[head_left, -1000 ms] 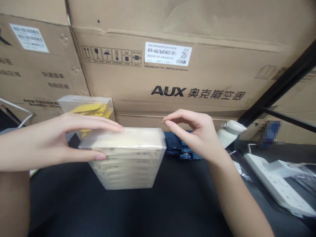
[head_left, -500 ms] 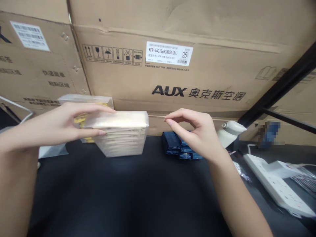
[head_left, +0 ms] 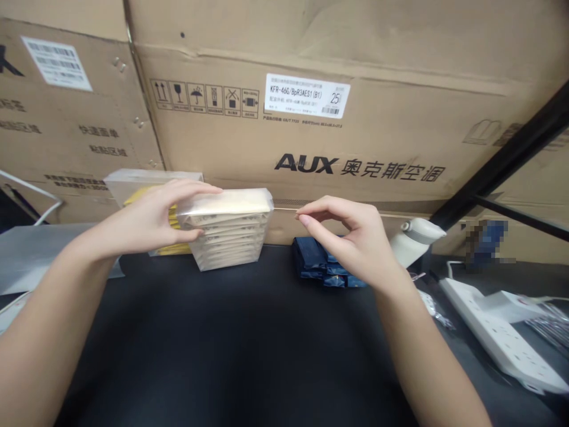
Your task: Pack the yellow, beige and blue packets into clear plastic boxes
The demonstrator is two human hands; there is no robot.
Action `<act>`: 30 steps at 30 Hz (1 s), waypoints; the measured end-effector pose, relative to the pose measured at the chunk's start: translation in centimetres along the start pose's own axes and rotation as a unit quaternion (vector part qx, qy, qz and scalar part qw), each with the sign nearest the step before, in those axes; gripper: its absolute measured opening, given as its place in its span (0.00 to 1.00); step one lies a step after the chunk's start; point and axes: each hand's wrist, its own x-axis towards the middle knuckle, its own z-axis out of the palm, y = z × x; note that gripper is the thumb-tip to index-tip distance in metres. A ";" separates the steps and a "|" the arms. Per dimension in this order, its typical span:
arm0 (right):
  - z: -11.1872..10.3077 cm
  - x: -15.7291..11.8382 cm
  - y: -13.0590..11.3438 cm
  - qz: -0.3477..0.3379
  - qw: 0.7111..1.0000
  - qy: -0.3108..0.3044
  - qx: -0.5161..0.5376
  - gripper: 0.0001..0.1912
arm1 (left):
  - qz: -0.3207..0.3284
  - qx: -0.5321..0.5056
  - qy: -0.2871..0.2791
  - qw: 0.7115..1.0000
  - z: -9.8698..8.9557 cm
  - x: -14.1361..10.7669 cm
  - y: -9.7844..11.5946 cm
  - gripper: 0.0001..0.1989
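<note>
Clear plastic box point(head_left: 229, 243) packed with layered cream packets point(head_left: 231, 228) is in my left hand point(head_left: 153, 216); fingers over the top, thumb on the near face at its left end, clamped on it. It's at the back of the black tabletop point(head_left: 213, 356), left of centre; can't tell if its base is touching down. Right hand point(head_left: 351, 240) is up and well apart from that box, thumb and forefinger tips together in a pinch. Can't tell if anything tiny sits between them. Navy packets point(head_left: 311, 255) are piled on the tabletop under and just beside that hand, partly hidden by it. Second clear box point(head_left: 153, 175) with yellow packets point(head_left: 178, 246) stands behind my left hand, partly covered by it. Translucent plastic sheet or bag point(head_left: 35, 255) lies left of that, by a white cable point(head_left: 56, 204). Cardboard AUX carton point(head_left: 377, 130) fills the back, white label KFR-46G/BpR3AES1 (B1) point(head_left: 306, 96) on its face; another carton point(head_left: 98, 107) beside it on the left. Off-white bottle point(head_left: 411, 246) leans in view behind my right wrist, near the slanted black bar point(head_left: 493, 160). White power strip point(head_left: 502, 332) runs along the right, a white block point(head_left: 511, 307) beside it and thin, shiny strands point(head_left: 549, 323) next to that, too blurred to identify.
</note>
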 end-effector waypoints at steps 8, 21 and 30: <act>0.1 0.1 0.0 -0.006 1.000 -0.004 -0.009 0.04 | 0.032 -0.011 0.021 0.999 2.1 0.9 0.3 0.26; -0.3 0.0 -0.1 -0.006 1.000 0.003 -0.018 0.05 | 0.012 0.136 0.092 0.986 4.9 1.4 -2.2 0.28; -0.4 0.0 0.0 -0.014 1.000 0.005 -0.024 0.05 | 0.012 0.156 0.209 0.965 3.8 1.3 -2.6 0.19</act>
